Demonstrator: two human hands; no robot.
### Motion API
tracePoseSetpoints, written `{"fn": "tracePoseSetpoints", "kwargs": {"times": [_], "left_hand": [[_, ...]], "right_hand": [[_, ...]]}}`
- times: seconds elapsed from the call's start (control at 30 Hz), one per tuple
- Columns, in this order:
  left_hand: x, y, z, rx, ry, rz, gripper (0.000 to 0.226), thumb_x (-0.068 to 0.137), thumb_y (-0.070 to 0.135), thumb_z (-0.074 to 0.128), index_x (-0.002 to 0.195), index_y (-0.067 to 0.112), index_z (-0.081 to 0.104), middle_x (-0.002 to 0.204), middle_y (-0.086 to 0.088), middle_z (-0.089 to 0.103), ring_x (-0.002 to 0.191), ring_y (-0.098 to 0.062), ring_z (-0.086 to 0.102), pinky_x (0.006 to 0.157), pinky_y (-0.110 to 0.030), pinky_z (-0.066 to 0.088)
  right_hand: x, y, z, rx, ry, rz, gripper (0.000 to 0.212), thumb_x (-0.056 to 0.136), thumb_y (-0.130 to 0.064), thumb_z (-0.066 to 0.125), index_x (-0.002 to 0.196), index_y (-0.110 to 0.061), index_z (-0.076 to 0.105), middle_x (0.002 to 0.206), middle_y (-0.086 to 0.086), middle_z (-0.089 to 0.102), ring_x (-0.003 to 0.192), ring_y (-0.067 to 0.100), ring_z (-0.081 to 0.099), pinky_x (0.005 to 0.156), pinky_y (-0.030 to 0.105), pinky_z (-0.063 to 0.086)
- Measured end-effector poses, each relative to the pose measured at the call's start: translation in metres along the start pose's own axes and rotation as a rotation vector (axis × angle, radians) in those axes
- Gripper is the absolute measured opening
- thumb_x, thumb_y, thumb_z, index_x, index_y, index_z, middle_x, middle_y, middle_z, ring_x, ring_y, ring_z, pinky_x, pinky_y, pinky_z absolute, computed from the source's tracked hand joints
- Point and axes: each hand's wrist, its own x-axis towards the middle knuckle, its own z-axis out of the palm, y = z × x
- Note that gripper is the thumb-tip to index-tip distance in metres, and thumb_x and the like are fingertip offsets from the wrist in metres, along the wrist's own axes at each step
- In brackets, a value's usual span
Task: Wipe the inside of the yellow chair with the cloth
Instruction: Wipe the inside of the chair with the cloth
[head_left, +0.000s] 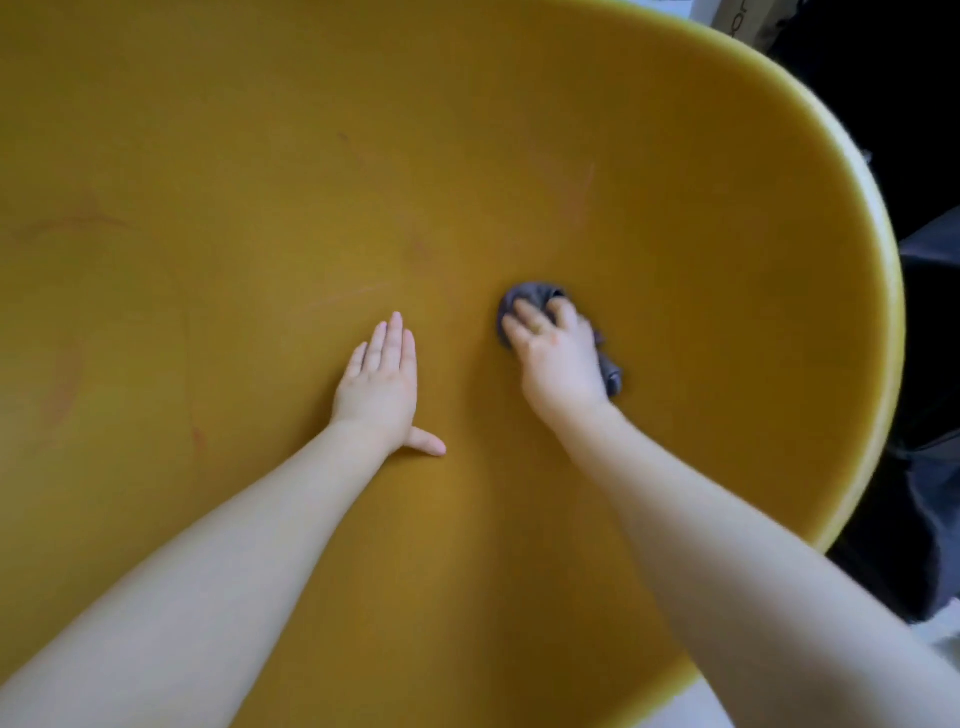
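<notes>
The yellow chair (260, 182) fills almost the whole view as a deep rounded shell, with faint reddish scuff marks on its inner surface. My right hand (556, 358) presses a small grey cloth (524, 296) against the inside of the shell, right of centre; the cloth bunches out above the fingers and below the wrist side. My left hand (382, 384) lies flat on the chair's inner surface to the left of the cloth, fingers together, thumb spread out, holding nothing.
The chair's pale rim (883, 270) curves down the right side. Beyond it lie dark shapes (930, 415) and a strip of light floor (935, 639) at the lower right. A cardboard box corner (737, 21) shows at the top right.
</notes>
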Motion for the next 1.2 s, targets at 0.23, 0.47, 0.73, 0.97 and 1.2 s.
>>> {"fn": "tracePoseSetpoints", "kwargs": {"times": [0.23,0.47,0.73,0.97,1.2], "left_hand": [[0.004,-0.006,0.002,-0.106,-0.057,-0.018,0.139,0.058,0.074,0.066,0.147,0.0,-0.011,0.154,-0.014,-0.022,0.145,-0.023,-0.009,0.117,-0.032,0.004],[0.002,-0.009,0.003,-0.122,-0.061,-0.003,0.139,0.058,0.074,0.066,0.147,0.001,-0.011,0.154,-0.015,-0.021,0.145,-0.024,-0.009,0.117,-0.035,0.007],[-0.001,-0.005,-0.003,-0.062,-0.079,-0.023,0.137,0.06,0.075,0.063,0.147,0.0,-0.011,0.154,-0.015,-0.021,0.145,-0.024,-0.008,0.118,-0.034,0.003],[-0.001,0.029,-0.025,0.193,0.047,0.37,0.126,0.07,0.037,0.079,0.147,0.021,-0.02,0.152,-0.006,-0.03,0.143,-0.025,-0.018,0.117,-0.037,-0.003],[0.006,0.054,-0.037,-0.005,-0.063,0.501,0.116,0.074,0.047,0.072,0.149,0.022,-0.013,0.155,-0.004,-0.024,0.146,-0.021,-0.004,0.117,-0.031,0.005]], "right_hand": [[0.012,0.029,-0.02,-0.191,-0.089,-0.171,0.036,0.081,-0.003,0.05,0.114,-0.001,0.064,0.124,0.022,0.058,0.106,0.041,0.056,0.084,0.039,0.046],[0.061,0.076,-0.081,-0.206,0.114,0.079,0.04,0.099,-0.01,0.033,0.139,-0.009,0.038,0.151,0.012,0.026,0.138,0.039,0.012,0.109,0.045,0.009],[-0.002,0.006,-0.021,-0.145,-0.249,-0.193,0.045,0.091,0.0,0.04,0.134,-0.011,0.047,0.146,0.009,0.037,0.126,0.037,0.032,0.101,0.043,0.031],[0.006,0.079,-0.103,-0.441,-0.073,-0.124,0.035,0.097,-0.008,0.035,0.129,-0.005,0.048,0.139,0.014,0.044,0.126,0.036,0.034,0.099,0.044,0.027],[0.022,0.094,-0.139,-0.446,0.001,-0.01,0.033,0.096,-0.01,0.036,0.124,-0.007,0.053,0.137,0.01,0.046,0.126,0.032,0.032,0.102,0.038,0.017]]}}
